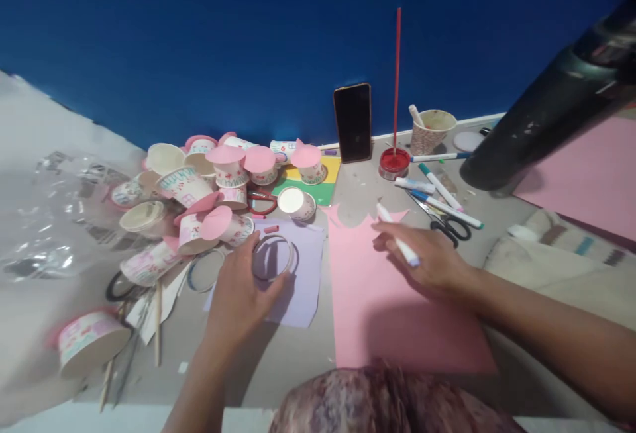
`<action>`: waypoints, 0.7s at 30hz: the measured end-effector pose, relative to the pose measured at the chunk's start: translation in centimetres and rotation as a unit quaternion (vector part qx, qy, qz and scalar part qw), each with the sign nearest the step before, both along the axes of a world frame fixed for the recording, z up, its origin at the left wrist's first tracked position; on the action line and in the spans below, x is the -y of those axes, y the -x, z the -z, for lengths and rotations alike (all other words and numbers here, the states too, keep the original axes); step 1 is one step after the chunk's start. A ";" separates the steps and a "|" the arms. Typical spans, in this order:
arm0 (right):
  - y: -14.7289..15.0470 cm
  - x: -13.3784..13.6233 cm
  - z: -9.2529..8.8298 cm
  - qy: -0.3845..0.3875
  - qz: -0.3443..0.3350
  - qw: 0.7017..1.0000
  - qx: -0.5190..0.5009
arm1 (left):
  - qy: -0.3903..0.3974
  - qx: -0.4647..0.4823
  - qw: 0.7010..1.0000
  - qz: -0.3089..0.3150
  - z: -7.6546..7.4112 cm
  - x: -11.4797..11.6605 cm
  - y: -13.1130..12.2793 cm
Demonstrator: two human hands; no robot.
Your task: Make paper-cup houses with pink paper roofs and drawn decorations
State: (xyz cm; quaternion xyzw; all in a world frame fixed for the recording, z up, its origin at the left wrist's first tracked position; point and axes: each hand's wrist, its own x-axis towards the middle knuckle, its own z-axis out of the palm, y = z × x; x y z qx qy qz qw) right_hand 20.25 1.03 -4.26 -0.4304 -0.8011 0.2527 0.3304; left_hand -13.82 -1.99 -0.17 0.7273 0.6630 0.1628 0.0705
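Observation:
My left hand [243, 294] curls around a thin, pale ring [272, 279], with thumb and fingers on its sides. Under that ring lies a sheet of lilac paper [303, 300]. A white marker [399, 238] sits between the closed fingers of my right hand [430, 257], its tip pointing up and away from me. This hand is over the upper part of a pink sheet [358, 281], whose far edge has curved cut-outs.
Decorated paper cups [186, 185] with pink paper pieces crowd the left. Black-handled scissors [450, 224] and several markers [437, 185] lie right. Behind stand a phone [352, 122], a red base with a stick [395, 163] and a dark cylinder [536, 115].

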 end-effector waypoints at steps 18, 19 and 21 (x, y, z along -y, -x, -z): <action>-1.1 -1.8 0.3 0.017 0.068 0.997 -0.028 | -0.053 0.076 0.977 0.193 2.4 0.5 -9.8; -1.2 -1.7 0.4 -0.010 0.047 0.999 0.003 | -0.059 0.090 0.974 0.198 2.2 1.0 -9.6; -1.2 -1.4 0.7 -0.063 0.001 0.996 0.059 | -0.070 0.104 0.971 0.204 2.2 1.7 -9.4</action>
